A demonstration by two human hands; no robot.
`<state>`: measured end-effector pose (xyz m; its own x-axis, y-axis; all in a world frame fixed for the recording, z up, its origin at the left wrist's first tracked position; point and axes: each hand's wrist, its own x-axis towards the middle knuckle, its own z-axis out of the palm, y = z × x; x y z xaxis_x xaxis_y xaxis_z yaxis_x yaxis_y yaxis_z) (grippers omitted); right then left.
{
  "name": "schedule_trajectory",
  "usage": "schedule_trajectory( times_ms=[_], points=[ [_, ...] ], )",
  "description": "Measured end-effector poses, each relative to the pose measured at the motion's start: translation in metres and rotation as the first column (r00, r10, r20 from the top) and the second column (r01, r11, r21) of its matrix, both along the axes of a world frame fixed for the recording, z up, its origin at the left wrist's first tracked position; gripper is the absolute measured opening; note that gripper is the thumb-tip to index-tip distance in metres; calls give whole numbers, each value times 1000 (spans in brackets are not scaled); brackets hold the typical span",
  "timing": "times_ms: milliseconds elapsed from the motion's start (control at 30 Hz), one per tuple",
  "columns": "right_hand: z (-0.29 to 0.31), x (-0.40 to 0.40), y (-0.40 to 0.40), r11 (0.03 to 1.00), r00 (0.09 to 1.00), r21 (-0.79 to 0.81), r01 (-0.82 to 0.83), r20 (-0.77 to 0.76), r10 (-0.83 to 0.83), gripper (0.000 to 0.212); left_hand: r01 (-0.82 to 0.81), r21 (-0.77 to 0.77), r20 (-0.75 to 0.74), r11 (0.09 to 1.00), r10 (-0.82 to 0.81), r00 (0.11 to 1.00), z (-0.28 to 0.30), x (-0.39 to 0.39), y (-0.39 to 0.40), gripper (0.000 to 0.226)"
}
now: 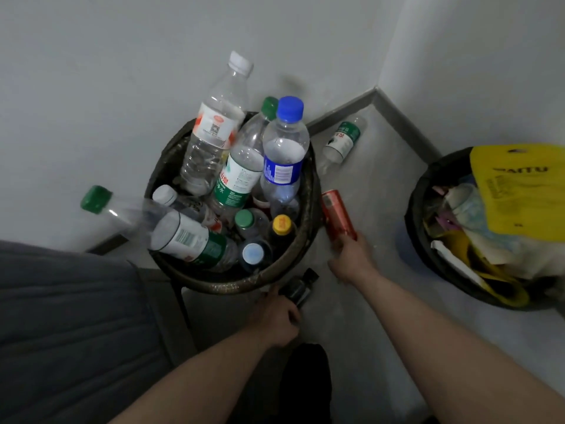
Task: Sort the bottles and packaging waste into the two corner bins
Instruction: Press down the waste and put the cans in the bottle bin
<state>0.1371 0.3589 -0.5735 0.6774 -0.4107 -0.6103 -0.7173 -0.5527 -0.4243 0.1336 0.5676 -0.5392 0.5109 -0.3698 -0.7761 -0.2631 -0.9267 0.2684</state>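
A dark round bin (301,237) by the wall is piled high with several plastic bottles, among them a blue-capped bottle (284,154) and a tall white-capped one (214,130). My right hand (351,258) grips the lower end of a red can (336,214) just right of that bin's rim. My left hand (278,316) holds a small dark bottle (301,286) below the bin's front edge. A second bin (428,255) at the right holds a yellow bag (519,191) and mixed packaging. A green-labelled bottle (342,139) lies on the floor near the corner.
A green-capped bottle (146,221) sticks out over the left bin's rim toward the wall. A grey padded surface (67,325) fills the lower left. A dark shape (305,384) sits on the floor between my arms. Pale floor (376,191) runs between the two bins.
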Motion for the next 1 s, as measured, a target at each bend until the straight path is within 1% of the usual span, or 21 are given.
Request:
schedule_trajectory(
  times_ms=[33, 67, 133, 200, 267, 300, 333, 433, 467, 500, 567, 633, 733, 833, 900, 933, 967, 1000],
  points=[
    [-5, 5, 1, 999, 1000, 40, 17, -19, -16, 40, -10, -14, -4, 1000, 9, 1000, 0, 2, 1, 19],
    [-8, 8, 2, 998, 999, 66, -1, -51, 4, 38, -26, -19, -30, 999, 25, 999, 1, 4, 2, 17],
    [-18, 7, 3, 995, 993, 95, -34, -107, 44, 46, -47, -13, -116, 999, 45, 992, 7, 9, 6, 19],
    [-18, -1, -2, 993, 981, 106, -55, -181, 73, 54, -9, 4, -185, 1000, 9, 983, 24, 13, 6, 19],
    [-1, -11, -10, 992, 975, 117, -41, -213, 65, 59, 37, 4, -217, 999, -36, 975, 49, 15, 3, 17],
    [22, -15, -14, 992, 974, 116, -40, -218, 65, 57, 52, -7, -228, 999, -52, 972, 65, 17, 0, 17],
    [49, -19, -18, 992, 972, 116, -54, -220, 79, 49, 62, -21, -235, 998, -66, 970, 82, 18, -2, 16],
    [129, -35, -27, 990, 981, 99, -96, -159, 111, 6, 68, -68, -261, 995, -84, 962, 139, 17, -8, 15],
    [153, -40, -29, 991, 985, 81, -103, -133, 113, 6, 63, -89, -258, 994, -84, 962, 157, 16, -8, 14],
    [175, -47, -30, 994, 988, 55, -98, -110, 104, 12, 52, -118, -245, 992, -80, 966, 175, 14, -7, 11],
    [220, -61, -29, 995, 994, 27, -91, -59, 92, 7, 16, -194, -190, 981, -53, 980, 210, 11, -4, 7],
    [255, -79, -26, 996, 996, 15, -85, -19, 85, 9, -57, -285, -124, 957, 22, 992, 238, 8, 2, 16],
    [292, -103, -22, 999, 998, 32, -6, 65, 4, 23, -201, -412, -39, 889, 203, 978, 266, 2, 14, 32],
    [316, -117, -15, 996, 987, 63, 63, 143, -72, 25, -374, -492, -35, 787, 411, 911, 283, -1, 25, 59],
    [328, -117, -11, 993, 979, 77, 87, 179, -100, 19, -474, -548, -90, 689, 515, 853, 294, 1, 29, 80],
    [333, -116, -10, 992, 976, 81, 95, 189, -109, 20, -506, -581, -114, 637, 552, 826, 298, 3, 31, 90],
    [337, -114, -8, 992, 976, 77, 97, 187, -110, 28, -518, -613, -116, 597, 580, 807, 302, 7, 33, 98],
    [342, -111, -7, 993, 979, 65, 94, 178, -104, 37, -512, -637, -90, 576, 604, 792, 306, 11, 34, 102]
  ],
)
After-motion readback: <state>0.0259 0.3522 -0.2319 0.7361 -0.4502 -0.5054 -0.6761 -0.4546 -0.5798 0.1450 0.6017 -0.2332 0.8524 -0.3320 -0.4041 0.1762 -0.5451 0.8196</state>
